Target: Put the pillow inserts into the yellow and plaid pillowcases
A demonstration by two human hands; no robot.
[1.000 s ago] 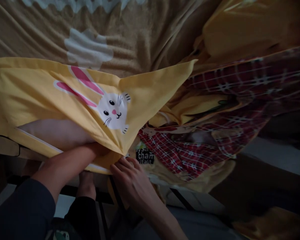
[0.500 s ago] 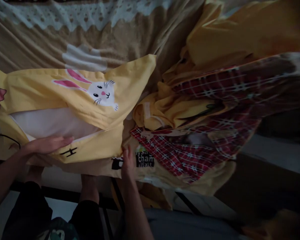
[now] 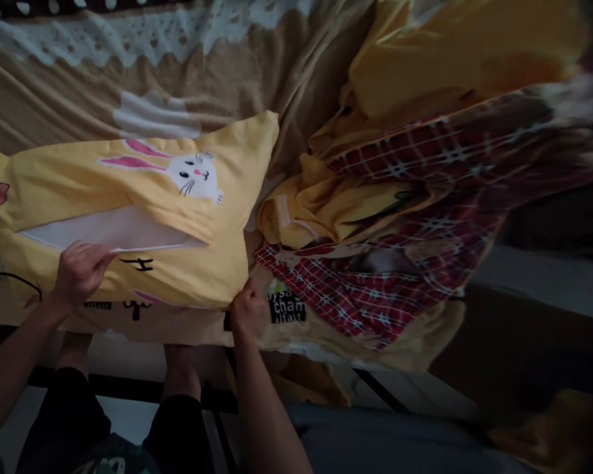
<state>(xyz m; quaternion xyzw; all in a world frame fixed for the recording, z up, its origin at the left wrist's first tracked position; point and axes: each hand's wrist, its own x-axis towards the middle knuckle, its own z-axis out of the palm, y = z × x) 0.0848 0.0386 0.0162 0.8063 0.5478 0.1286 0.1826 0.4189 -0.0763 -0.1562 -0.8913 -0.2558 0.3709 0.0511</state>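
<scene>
A yellow pillowcase point(image 3: 227, 191) with a white rabbit print point(image 3: 195, 174) lies on the bed, and a pale pillow point(image 3: 103, 230) shows through its open slit. My left hand point(image 3: 79, 270) pinches the lower edge of that slit, fingers closed on the cloth. At the pillowcase's lower right corner my right hand point(image 3: 247, 306) is curled shut on the fabric.
A tan blanket point(image 3: 227, 79) with a white scalloped trim covers the bed behind. A heap of yellow and red plaid bedding point(image 3: 405, 217) is bunched at the right. Below the bed edge are my dark trouser legs point(image 3: 69, 421) and bare feet point(image 3: 180, 368) on the floor.
The pillowcase was lifted, then laid down flat on the bed to the left. My left arm came out of its opening, and both hands now grip its lower edge.
</scene>
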